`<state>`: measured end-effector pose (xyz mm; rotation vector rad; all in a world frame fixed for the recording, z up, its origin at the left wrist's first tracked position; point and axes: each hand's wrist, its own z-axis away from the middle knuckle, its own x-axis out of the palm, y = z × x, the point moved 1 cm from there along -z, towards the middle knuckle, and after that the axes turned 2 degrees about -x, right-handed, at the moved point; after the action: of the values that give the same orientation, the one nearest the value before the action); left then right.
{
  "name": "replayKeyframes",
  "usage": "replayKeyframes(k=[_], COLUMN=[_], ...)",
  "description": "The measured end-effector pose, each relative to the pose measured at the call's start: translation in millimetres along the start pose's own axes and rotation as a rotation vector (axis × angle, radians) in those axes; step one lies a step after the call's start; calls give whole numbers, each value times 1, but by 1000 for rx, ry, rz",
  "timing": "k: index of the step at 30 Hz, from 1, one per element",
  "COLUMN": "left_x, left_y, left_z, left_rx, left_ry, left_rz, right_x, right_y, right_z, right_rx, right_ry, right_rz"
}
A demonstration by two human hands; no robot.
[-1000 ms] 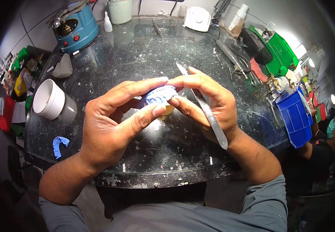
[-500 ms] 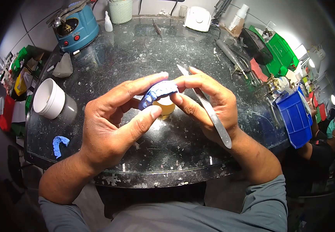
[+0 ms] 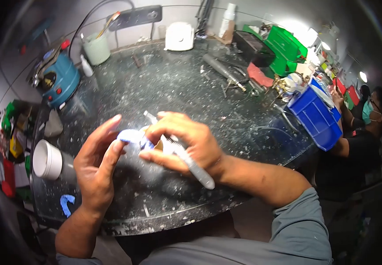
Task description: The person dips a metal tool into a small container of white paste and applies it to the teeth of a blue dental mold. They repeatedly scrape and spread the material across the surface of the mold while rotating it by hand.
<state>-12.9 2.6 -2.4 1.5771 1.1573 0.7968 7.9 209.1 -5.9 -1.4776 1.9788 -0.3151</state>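
Note:
A blue curved piece (image 3: 130, 136), smeared by motion, is between my two hands above the dark table. My left hand (image 3: 97, 161) has thumb and fingers closed on its left end. At its right end is my right hand (image 3: 184, 143), thumb and forefinger pinching it. A silver knife-like tool (image 3: 195, 170) lies across my right hand, its flat handle pointing down to the right and its tip beyond the fingers. Another blue curved piece (image 3: 67, 205) rests on the table at the lower left.
On the left stand a white tub (image 3: 47, 160) and a blue machine (image 3: 58, 79). A blue bin (image 3: 316, 115), green bins (image 3: 283, 51) and a grey cylindrical tool (image 3: 224, 70) are on the right. Beyond the bin sits a person in a mask (image 3: 358, 141).
The view has swung to the right. Both hands now appear lower and further left with the blue piece, and the yellowish object beneath it no longer shows.

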Motion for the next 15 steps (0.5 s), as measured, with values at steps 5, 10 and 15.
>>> replayKeyframes(k=[5, 10, 15], left_x=[-9, -10, -1], left_y=[-13, -16, -4], left_z=[5, 0, -7], left_rx=[126, 193, 257], left_ry=[90, 57, -3], left_rz=[-108, -206, -414], right_x=[1, -9, -12], right_y=[3, 8, 16], right_z=[4, 0, 0], right_rx=[18, 88, 127], right_ry=[-48, -86, -86], right_rz=[-28, -1, 4])
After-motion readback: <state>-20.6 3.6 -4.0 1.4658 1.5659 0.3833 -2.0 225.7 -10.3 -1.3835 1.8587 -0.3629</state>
